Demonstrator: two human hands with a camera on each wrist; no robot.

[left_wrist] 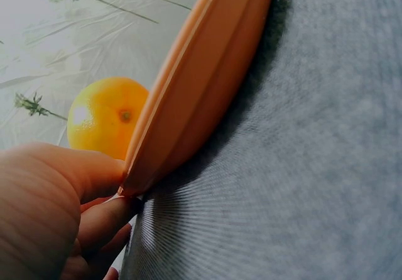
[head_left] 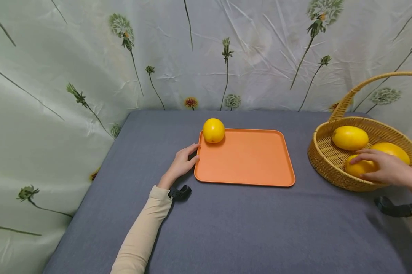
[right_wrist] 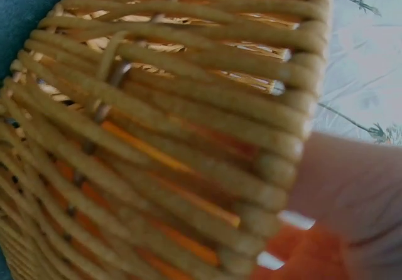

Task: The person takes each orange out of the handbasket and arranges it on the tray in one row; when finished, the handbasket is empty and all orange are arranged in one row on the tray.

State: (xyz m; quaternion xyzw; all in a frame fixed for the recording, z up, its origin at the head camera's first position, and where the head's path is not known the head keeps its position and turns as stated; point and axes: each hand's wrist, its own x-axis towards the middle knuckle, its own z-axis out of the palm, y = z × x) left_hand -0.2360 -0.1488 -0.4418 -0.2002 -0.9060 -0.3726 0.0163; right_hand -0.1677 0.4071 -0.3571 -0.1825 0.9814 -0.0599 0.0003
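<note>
Your right hand [head_left: 387,167] is curled round a round yellow-orange fruit [head_left: 359,168] in the tan woven basket [head_left: 322,165]; your left hand [head_left: 182,163] pinches the rectangular orange tray [head_left: 247,160]. Likely pick step (next calls for lifting clear).

We see a pale, creased sheet [head_left: 199,68], printed with dandelions [head_left: 121,28] and long stems [head_left: 136,70], hanging behind and left of the grey-blue, cloth-covered bench [head_left: 243,224], light gleaming softly at left.
</note>
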